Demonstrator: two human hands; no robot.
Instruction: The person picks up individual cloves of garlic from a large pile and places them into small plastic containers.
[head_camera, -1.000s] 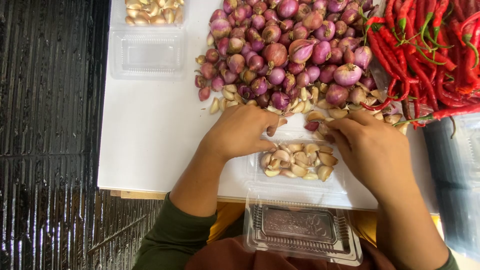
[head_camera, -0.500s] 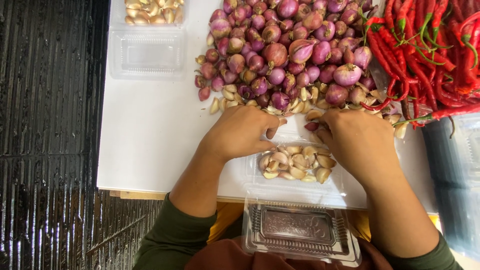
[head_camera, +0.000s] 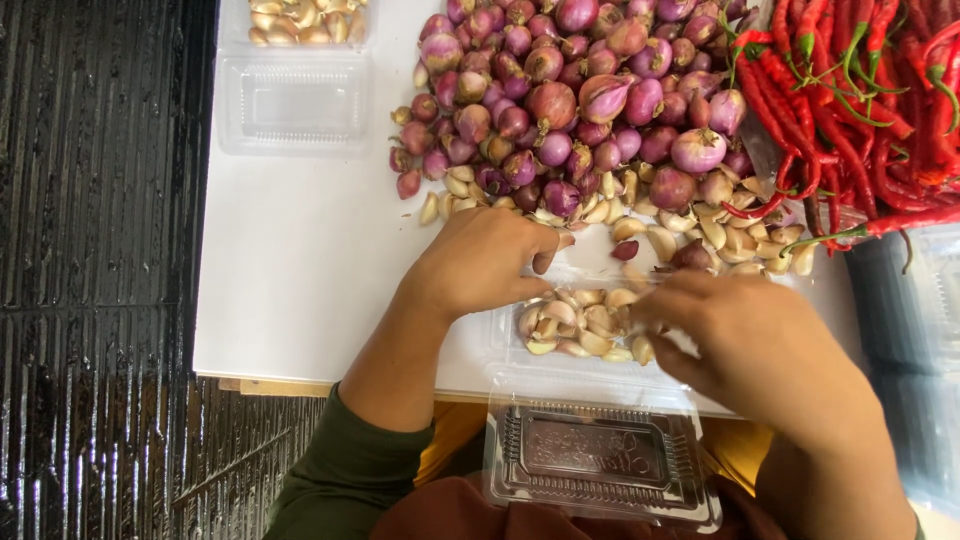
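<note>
Both hands work over a clear plastic clamshell tray (head_camera: 600, 375) at the near edge of the white desk (head_camera: 300, 250). The left hand (head_camera: 480, 262) lies palm down on the tray's far left corner, fingers curled loosely, the forefinger tip touching the plastic, pinching nothing I can see. The right hand (head_camera: 750, 340) sits over the tray's right side, fingers drawn together among the pale peeled garlic cloves (head_camera: 575, 325) heaped inside (its tips are blurred, so whether it pinches a clove I cannot tell). The tray's hinged lid (head_camera: 600, 460) hangs open toward the person's lap. Just beyond the hands lies a pile of purple shallots (head_camera: 570, 100) with loose garlic cloves (head_camera: 720, 235) along its near edge, long red chillies (head_camera: 860, 110) to the right, and a second clear tray (head_camera: 295, 100) far left.
</note>
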